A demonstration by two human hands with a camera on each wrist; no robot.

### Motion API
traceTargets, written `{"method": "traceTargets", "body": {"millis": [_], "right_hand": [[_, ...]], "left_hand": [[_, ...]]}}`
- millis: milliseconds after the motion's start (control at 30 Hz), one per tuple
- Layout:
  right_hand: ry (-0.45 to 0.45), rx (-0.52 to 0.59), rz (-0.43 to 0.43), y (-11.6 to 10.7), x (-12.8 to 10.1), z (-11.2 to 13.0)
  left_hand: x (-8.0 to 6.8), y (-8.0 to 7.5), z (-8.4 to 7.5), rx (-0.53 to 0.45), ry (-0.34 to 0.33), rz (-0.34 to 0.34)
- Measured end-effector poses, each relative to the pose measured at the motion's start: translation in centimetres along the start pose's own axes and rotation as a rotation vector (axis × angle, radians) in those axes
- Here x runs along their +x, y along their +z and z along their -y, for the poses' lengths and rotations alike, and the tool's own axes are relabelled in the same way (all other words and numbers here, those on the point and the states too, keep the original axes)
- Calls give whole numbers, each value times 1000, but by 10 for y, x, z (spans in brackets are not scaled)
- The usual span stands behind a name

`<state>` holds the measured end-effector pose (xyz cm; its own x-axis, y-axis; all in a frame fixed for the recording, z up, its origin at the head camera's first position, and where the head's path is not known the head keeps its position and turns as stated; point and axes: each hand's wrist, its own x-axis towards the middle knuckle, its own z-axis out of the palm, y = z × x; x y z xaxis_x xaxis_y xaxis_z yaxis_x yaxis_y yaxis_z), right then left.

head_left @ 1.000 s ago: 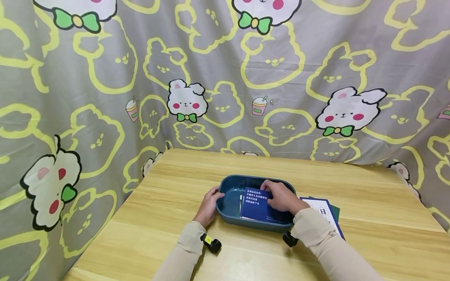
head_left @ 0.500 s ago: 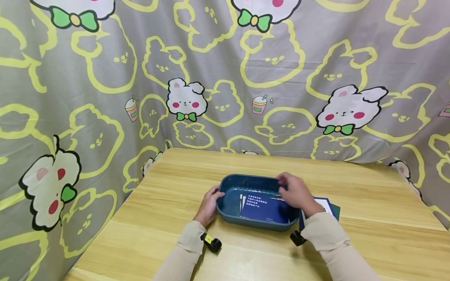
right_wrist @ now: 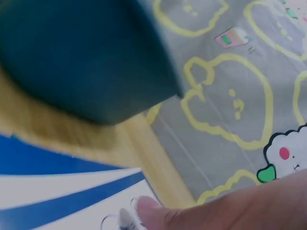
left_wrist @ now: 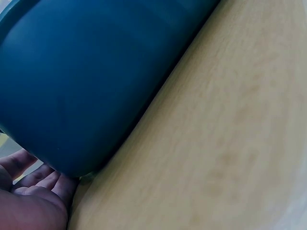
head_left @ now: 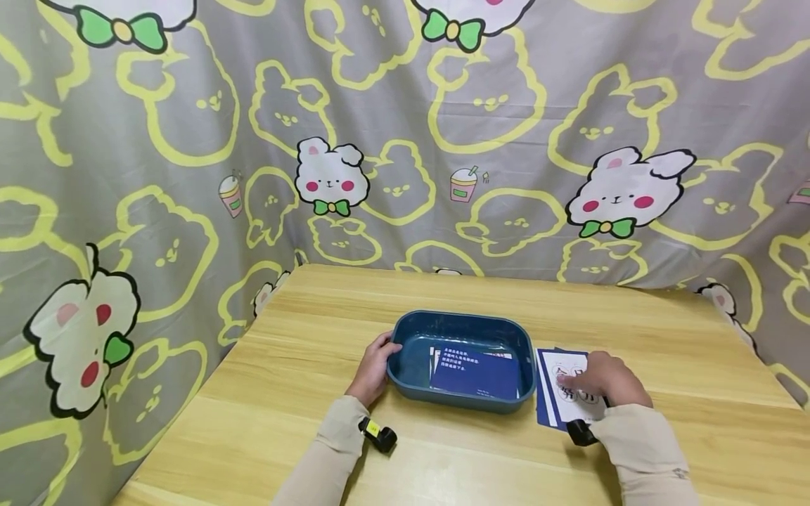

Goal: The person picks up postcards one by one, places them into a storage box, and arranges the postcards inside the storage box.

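While the left hand (head_left: 373, 365) grips the bin (head_left: 462, 327) at its 9 o'clock rim, the right hand (head_left: 601, 383), fingers flat on the cards (head_left: 553, 400) at 3 o'clock, should slide one free.

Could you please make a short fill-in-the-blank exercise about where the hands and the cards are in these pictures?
1. The left hand holds the ____ end of the dark blue oval plastic tub.
2. The dark blue card with white text lies ____ the tub.
3. The right hand rests on the white card with a blue border, which lies on the light wooden ____.
4. This white card lies to the ____ of the tub.

Missing words: left; inside; table; right
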<state>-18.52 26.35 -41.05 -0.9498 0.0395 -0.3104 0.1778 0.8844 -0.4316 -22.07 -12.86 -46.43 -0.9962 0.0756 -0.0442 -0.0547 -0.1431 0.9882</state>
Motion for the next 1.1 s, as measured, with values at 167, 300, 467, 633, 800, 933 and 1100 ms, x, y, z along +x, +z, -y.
{"method": "traceTargets", "body": {"millis": [167, 300, 467, 633, 800, 933, 1100], "right_hand": [[68, 45, -13, 5, 2, -6], [91, 201, -34, 4, 1, -14], [42, 451, -65, 1, 1, -25], [23, 631, -119, -2, 3, -29], [53, 663, -194, -4, 4, -25], [65, 681, -240, -3, 5, -22], [56, 696, -305, -2, 2, -17]], "left_hand": [[0, 2, 0, -15, 9, -10], [1, 1, 0, -17, 7, -11], [2, -2, 1, -7, 7, -18], [3, -3, 0, -12, 7, -12], [2, -3, 0, -12, 11, -3], [2, -3, 1, -8, 16, 3], [3, -2, 3, -5, 17, 6]]}}
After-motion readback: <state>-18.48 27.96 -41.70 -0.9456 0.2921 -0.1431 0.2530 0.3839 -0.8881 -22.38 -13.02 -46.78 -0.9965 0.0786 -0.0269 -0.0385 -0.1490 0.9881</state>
